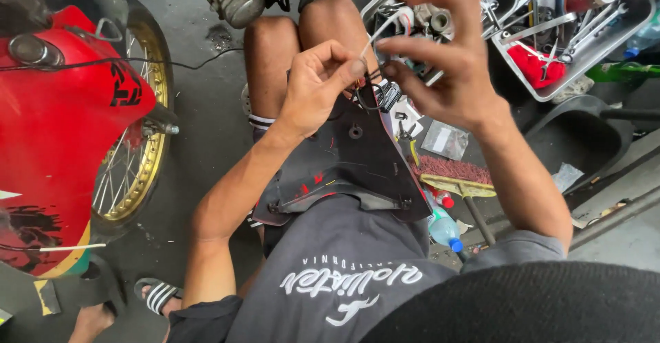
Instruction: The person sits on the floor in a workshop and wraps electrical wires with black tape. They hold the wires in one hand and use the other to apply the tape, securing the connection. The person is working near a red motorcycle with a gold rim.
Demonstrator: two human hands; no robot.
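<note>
A dark panel (350, 161) lies across the person's lap, its narrow end pointing away from the body toward the knees. At that far end the left hand (317, 85) is pinched narrow — thumb and forefinger closed on a thin white tie (377, 32) and the black wires (368, 95) bunched at the panel's tip. The right hand (440, 58) hovers just beside it, fingers spread and curled, fingertips at the tie's other end; whether it truly grips the tie I cannot tell. A red fairing (55, 137) and a gold-rimmed wheel (141, 144) stand at the left. At the upper right sit metal trays (639, 13) of tools — near the right edge of the panel lie a broom (457, 174) and a bottle (443, 229) on the floor.
</note>
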